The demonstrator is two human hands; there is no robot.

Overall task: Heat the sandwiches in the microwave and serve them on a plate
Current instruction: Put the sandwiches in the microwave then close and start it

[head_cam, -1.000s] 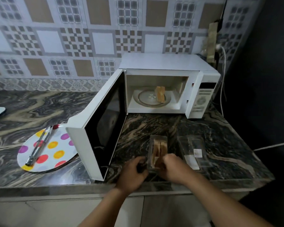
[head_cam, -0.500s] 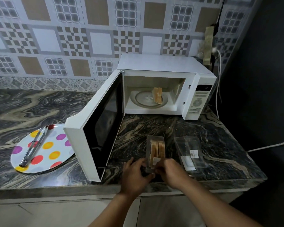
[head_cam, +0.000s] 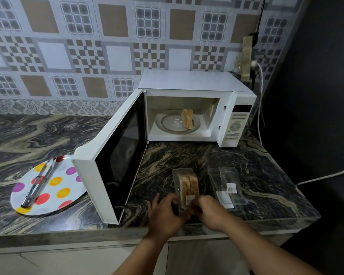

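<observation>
The left hand is gripping the near left corner of the pack, fingers curled round its side, while the right hand is pinching the near end by the small label, thumb and fingers closed on the clear plastic; both are clamped on the one pack, which is standing on the bench in front of the open microwave. Inside the pack a sandwich is sitting on edge, not yet out. Another sandwich is already standing on the glass tray inside the oven, right of centre. An empty pack is lying just right of the hands. The step looks to be opening this second pack. To do it well, the left hand should be pinning the base flat to the bench while the right is peeling the flap up and away, slowly, since thin plastic like this tends to spring or tear and could tip the sandwich out. Once open, lifting the bread by both faces would be keeping the filling together. The free left half of the tray is the likely spot for it. The door is swinging well out to the left, so the path in is open. The plate, with tongs lying across it, is waiting left of the door for serving.
</observation>
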